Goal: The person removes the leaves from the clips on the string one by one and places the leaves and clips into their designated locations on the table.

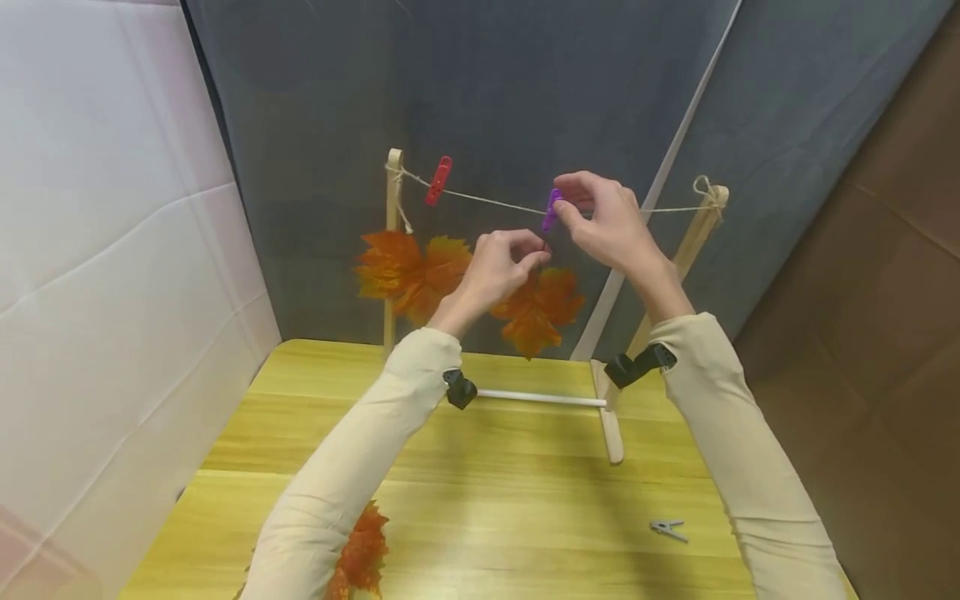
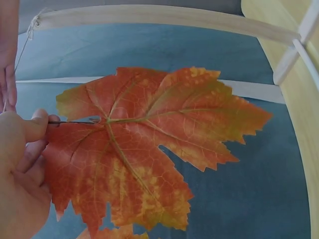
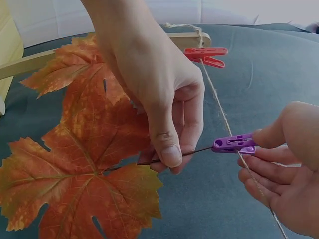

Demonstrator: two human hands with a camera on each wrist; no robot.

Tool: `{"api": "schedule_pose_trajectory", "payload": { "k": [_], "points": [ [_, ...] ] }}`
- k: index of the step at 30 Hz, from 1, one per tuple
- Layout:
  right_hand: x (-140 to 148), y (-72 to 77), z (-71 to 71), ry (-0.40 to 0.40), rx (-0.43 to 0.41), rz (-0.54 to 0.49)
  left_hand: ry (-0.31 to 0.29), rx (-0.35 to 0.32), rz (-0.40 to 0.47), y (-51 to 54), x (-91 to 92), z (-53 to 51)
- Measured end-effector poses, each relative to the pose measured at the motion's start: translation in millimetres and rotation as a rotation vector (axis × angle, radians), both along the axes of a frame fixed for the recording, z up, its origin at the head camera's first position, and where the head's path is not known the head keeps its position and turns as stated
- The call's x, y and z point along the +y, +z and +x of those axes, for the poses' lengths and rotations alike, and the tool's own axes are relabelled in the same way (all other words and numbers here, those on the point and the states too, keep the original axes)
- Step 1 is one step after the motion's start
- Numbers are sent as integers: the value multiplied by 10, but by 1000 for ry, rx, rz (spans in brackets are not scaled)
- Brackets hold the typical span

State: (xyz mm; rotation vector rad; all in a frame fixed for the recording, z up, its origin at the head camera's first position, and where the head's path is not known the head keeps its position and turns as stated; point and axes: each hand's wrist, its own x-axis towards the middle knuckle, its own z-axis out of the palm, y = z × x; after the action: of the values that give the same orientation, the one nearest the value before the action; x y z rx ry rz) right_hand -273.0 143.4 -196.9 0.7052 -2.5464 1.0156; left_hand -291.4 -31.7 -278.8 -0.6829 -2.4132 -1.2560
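My left hand (image 1: 498, 271) pinches the thin stem of an orange maple leaf (image 1: 534, 310), which hangs below the string; the left wrist view shows this leaf (image 2: 144, 124) broadside. At the string, my right hand (image 1: 611, 221) pinches the handle end of a purple clothespin (image 1: 551, 209) between thumb and fingers. In the right wrist view the purple clothespin (image 3: 234, 144) sits across the string, and the stem's tip meets its jaw end. Farther left, a red clothespin (image 1: 438, 181) is on the string near the left post, with other orange leaves (image 1: 412, 271) below it.
The string runs between two wooden posts (image 1: 390, 217). A white rod (image 1: 540, 397) joins the stand low down, near a wooden foot (image 1: 612, 429). On the wooden table (image 1: 480, 500) lie a grey clothespin (image 1: 667, 528) at right and another leaf (image 1: 363, 550) beside the left sleeve.
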Motion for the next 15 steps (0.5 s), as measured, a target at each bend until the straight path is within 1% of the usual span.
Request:
{"api": "schedule_pose_trajectory", "payload": {
  "k": [2,6,10,15],
  "points": [
    [19,14,-1,-16,-19,11,-9,-8,3,7,14,7],
    [57,31,3,-23,-40,15,-12,-29,9,12,26,32],
    [69,33,3,-26,-38,12,-8,-37,4,17,21,50],
    [45,54,16,-39,-9,-5,-8,-30,0,33,11,70]
  ]
}}
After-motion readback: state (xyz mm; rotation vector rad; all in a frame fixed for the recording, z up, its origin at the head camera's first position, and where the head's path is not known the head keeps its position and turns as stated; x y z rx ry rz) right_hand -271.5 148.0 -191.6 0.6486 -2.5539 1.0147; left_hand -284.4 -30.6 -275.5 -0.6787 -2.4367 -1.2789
